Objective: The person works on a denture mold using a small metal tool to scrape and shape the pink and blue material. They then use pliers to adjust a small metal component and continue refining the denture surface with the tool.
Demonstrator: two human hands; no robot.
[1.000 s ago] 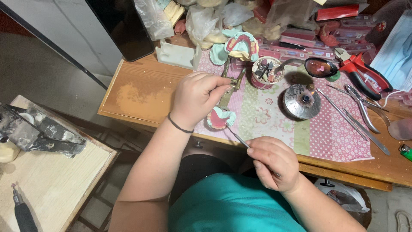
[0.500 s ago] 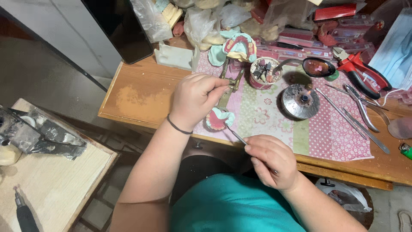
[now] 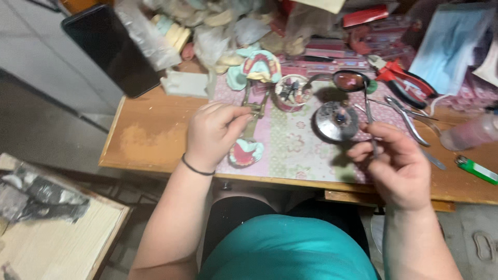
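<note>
Dark blank phone screen [image 3: 111, 49] propped far left. Clear plastic bags [image 3: 150, 36] bunched just right of it. Flat red packages [image 3: 332, 49] stacked far centre. Pale blue mask pack [image 3: 451, 46] far right.

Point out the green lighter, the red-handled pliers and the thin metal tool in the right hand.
green lighter [image 3: 476, 169], head view, body.
red-handled pliers [image 3: 410, 84], head view, handle.
thin metal tool [image 3: 368, 110], head view, shaft.

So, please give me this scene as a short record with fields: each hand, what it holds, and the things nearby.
left hand: holds the metal articulator, above the pink denture model
right hand: fingers grip a thin metal tool
surface: wooden table with floral cloth
nearby: round metal burner, red pliers, green lighter
</note>
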